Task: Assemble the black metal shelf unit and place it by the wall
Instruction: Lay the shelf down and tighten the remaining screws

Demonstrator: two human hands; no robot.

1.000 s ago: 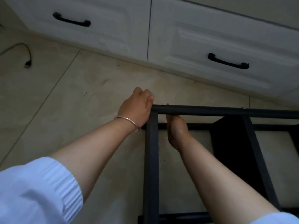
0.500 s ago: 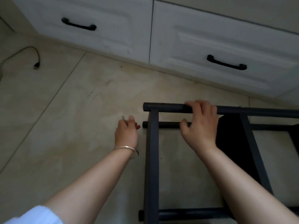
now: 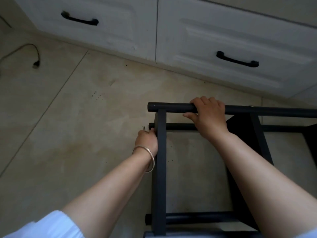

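Observation:
The black metal shelf frame point(image 3: 161, 169) lies on the tiled floor, its round tubes running left to right and flat crossbars running toward me. My right hand point(image 3: 210, 117) is wrapped over the upper tube point(image 3: 171, 107) near its left end. My left hand point(image 3: 147, 140), with a silver bangle on the wrist, is pinched around a small thin metal tool point(image 3: 144, 129) at the left end of the lower tube point(image 3: 180, 126), beside the crossbar. The tool's tip is hidden behind my fingers.
White cabinet drawers point(image 3: 223, 31) with black handles point(image 3: 237, 60) run along the back. A dark cable with a plug point(image 3: 35, 63) lies on the floor at far left. A black shelf panel point(image 3: 240, 127) sits inside the frame at right.
My right hand came out from under the frame and gripped the upper tube. My left hand dropped from the frame's corner to the lower tube's end, holding the small tool.

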